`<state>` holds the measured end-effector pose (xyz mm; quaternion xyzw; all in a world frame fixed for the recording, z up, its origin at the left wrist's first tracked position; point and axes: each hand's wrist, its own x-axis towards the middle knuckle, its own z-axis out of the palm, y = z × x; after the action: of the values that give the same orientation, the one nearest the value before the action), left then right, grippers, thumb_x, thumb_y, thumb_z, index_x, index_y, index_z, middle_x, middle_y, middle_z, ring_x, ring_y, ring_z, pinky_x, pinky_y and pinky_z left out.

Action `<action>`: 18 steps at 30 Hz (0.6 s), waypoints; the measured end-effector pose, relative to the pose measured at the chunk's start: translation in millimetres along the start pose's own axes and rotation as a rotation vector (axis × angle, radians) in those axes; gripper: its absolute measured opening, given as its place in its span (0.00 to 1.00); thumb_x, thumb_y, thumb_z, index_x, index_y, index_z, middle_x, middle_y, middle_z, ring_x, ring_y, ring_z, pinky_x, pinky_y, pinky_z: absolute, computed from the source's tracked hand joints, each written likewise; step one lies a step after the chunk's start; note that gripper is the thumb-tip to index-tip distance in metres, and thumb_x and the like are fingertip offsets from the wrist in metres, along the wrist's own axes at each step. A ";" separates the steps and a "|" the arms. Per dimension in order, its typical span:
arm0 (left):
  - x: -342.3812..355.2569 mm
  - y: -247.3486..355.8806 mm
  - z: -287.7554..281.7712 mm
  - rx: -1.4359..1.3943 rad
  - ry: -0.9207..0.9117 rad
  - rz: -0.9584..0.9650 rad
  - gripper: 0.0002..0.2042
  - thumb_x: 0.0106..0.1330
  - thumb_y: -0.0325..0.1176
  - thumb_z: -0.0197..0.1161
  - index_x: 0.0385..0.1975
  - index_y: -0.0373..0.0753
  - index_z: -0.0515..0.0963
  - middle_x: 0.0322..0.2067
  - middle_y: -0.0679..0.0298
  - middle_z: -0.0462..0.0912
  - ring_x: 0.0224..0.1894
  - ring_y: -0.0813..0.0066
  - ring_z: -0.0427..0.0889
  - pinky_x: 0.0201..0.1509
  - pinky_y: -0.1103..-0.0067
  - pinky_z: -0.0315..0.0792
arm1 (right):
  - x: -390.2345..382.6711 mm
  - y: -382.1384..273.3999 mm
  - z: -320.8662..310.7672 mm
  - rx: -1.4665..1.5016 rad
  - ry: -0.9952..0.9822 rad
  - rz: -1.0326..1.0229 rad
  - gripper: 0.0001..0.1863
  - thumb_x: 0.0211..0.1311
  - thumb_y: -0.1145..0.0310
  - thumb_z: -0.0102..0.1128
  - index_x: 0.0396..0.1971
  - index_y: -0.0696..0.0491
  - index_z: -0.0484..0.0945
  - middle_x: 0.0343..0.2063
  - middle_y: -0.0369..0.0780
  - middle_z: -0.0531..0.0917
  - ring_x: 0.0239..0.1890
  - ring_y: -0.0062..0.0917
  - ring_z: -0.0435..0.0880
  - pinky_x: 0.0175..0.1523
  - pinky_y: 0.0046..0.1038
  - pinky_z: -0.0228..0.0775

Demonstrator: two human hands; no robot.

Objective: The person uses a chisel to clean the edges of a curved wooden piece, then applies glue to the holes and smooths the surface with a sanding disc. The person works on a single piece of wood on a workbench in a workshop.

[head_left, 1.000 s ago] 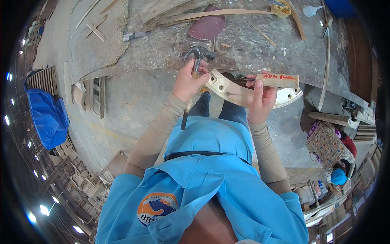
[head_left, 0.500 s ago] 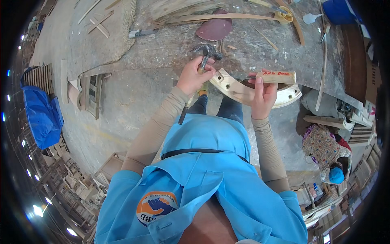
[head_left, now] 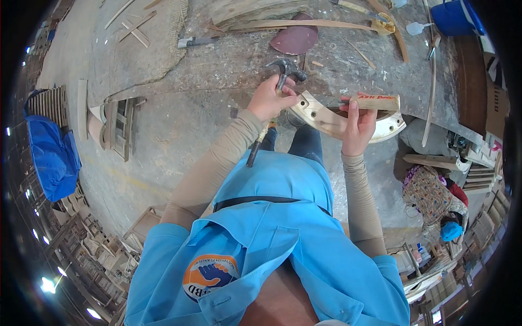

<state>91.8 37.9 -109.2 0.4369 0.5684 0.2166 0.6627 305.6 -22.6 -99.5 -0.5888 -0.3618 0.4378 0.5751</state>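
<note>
My left hand [head_left: 273, 99] is closed round the handle of a claw hammer [head_left: 286, 68], whose dark head points up past my fingers and whose shaft slants down towards my waist. In my right hand [head_left: 359, 124] is a tool with a thick pale wooden handle [head_left: 379, 102], marked in red, held between thumb and fingers; a short dark tip sticks out to its left, its kind unclear. Below and behind the right hand lies a curved cream-coloured wooden piece [head_left: 321, 115] with several drilled holes, at the bench's near edge. Part of it is hidden by that hand.
The worn workbench [head_left: 217, 70] carries a dark red disc [head_left: 294, 40], wooden strips, a white bottle [head_left: 418, 27] and another hammer-like tool [head_left: 197, 41]. A blue bucket [head_left: 454, 19] stands far right. A person in a blue cap [head_left: 451, 231] crouches at right.
My left hand and the hammer have shifted slightly right, closer to the curved piece. My right hand keeps the wooden-handled tool, moved only a little. The whole view has turned slightly.
</note>
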 end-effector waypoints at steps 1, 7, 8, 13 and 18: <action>-0.4 0.4 0.3 -0.017 0.001 -0.007 0.20 0.57 0.27 0.70 0.49 0.40 0.74 0.34 0.71 0.78 0.30 0.86 0.75 0.21 0.85 0.63 | -0.2 -0.7 0.2 -0.009 -0.001 0.001 0.14 0.73 0.73 0.52 0.54 0.60 0.66 0.41 0.42 0.81 0.37 0.18 0.78 0.47 0.21 0.72; -1.4 3.0 3.8 0.012 0.070 0.061 0.16 0.51 0.27 0.70 0.40 0.34 0.77 0.30 0.66 0.81 0.33 0.81 0.80 0.43 0.79 0.74 | -0.8 1.0 1.0 -0.032 0.005 -0.005 0.14 0.73 0.73 0.51 0.53 0.61 0.66 0.40 0.41 0.82 0.36 0.17 0.78 0.47 0.20 0.72; -0.9 2.1 4.1 -0.002 0.067 0.068 0.16 0.51 0.27 0.70 0.40 0.34 0.77 0.31 0.66 0.82 0.33 0.81 0.80 0.43 0.79 0.74 | -0.8 1.9 0.9 -0.028 0.002 -0.007 0.14 0.73 0.73 0.51 0.53 0.61 0.66 0.39 0.41 0.82 0.36 0.17 0.78 0.47 0.20 0.72; 9.0 -14.9 5.6 -0.019 0.077 0.155 0.17 0.50 0.27 0.69 0.40 0.34 0.77 0.31 0.65 0.82 0.33 0.81 0.81 0.42 0.79 0.74 | -0.9 4.1 0.6 -0.040 -0.017 -0.016 0.14 0.73 0.72 0.52 0.53 0.61 0.67 0.39 0.41 0.82 0.36 0.17 0.78 0.46 0.20 0.72; 8.3 -14.8 6.2 0.068 0.097 0.192 0.15 0.51 0.28 0.69 0.39 0.34 0.77 0.30 0.65 0.83 0.32 0.79 0.81 0.42 0.78 0.74 | 0.7 4.0 1.7 -0.067 -0.081 -0.039 0.14 0.72 0.72 0.53 0.52 0.62 0.67 0.39 0.42 0.83 0.37 0.18 0.80 0.47 0.22 0.73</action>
<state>96.7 34.6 -126.2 0.5005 0.5624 0.2805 0.5954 304.0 -21.7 -103.5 -0.5823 -0.4105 0.4375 0.5487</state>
